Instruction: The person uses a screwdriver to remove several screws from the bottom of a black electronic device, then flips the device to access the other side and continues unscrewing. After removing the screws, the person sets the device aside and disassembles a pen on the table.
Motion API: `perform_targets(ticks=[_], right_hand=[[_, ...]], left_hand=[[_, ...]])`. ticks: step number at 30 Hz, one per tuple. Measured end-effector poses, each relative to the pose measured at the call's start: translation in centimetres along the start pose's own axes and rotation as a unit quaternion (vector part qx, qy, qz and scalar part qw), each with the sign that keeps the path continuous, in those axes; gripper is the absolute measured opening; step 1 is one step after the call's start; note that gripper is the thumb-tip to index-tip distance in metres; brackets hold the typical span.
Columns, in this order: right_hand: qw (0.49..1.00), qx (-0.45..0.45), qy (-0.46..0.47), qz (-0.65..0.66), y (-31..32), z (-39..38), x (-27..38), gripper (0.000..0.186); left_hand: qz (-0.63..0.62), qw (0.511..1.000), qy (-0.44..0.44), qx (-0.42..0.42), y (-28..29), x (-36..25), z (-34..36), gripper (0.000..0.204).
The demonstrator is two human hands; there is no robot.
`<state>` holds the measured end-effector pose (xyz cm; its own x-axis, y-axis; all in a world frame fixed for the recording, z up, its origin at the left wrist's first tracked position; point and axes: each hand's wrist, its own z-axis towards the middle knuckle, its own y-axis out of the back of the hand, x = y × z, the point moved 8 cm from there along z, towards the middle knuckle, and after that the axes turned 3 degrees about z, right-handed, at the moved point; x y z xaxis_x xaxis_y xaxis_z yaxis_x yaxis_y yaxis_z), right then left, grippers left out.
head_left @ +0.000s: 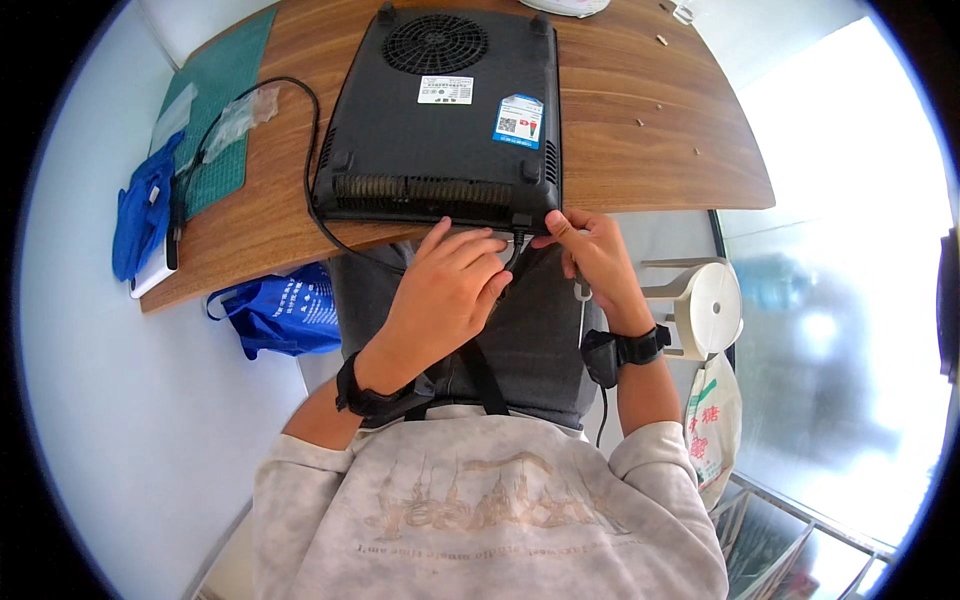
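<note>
A black induction cooker (420, 130) lies upside down on the wooden table, its round fan grille and rubber feet facing up. Its near edge sits close to the table's front edge. My right hand (595, 255) grips the cooker's near right corner, thumb on the underside and fingers curled below, partly hidden. My left hand (450, 275) is at the middle of the near edge with fingers stretched out, fingertips against or just in front of it. Between the hands a black power cord (519, 240) leaves the cooker near that corner. Another stretch of cord loops around its left side.
On the left of the table (640, 170) lie a green cutting mat (222, 160), clear plastic wrap (240, 120) and a blue cloth (145, 215). A blue bag (290, 310) hangs below. A white stool (712, 305) stands at right, with small crumbs (641, 122) on the tabletop.
</note>
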<state>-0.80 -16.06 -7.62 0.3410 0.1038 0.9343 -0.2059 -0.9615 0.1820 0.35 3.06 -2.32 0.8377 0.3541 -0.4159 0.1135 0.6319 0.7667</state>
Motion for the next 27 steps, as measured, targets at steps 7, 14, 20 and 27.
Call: perform_targets(ticks=[7, 14, 20, 27], right_hand=[[0.996, 0.048, -0.014, 0.079, -0.4, -0.5, 0.2, 0.035], [0.998, 0.031, -0.024, 0.058, 0.1, -0.2, 0.0, 0.05], [0.997, 0.046, -0.058, 0.002, 0.0, 0.8, 0.7, 0.071], [0.993, 0.054, -0.102, -0.036, 0.2, 1.0, 1.0, 0.074]], left_hand=[[-0.097, 0.99, 0.102, 0.014, 3.1, 2.3, 1.0, 0.014], [0.005, 0.963, 0.257, -0.085, 10.3, 10.7, 2.6, 0.035], [0.018, 0.945, 0.316, 0.085, 10.0, 20.0, 4.2, 0.08], [0.121, 0.929, 0.323, 0.138, 7.4, 19.0, 4.6, 0.108]])
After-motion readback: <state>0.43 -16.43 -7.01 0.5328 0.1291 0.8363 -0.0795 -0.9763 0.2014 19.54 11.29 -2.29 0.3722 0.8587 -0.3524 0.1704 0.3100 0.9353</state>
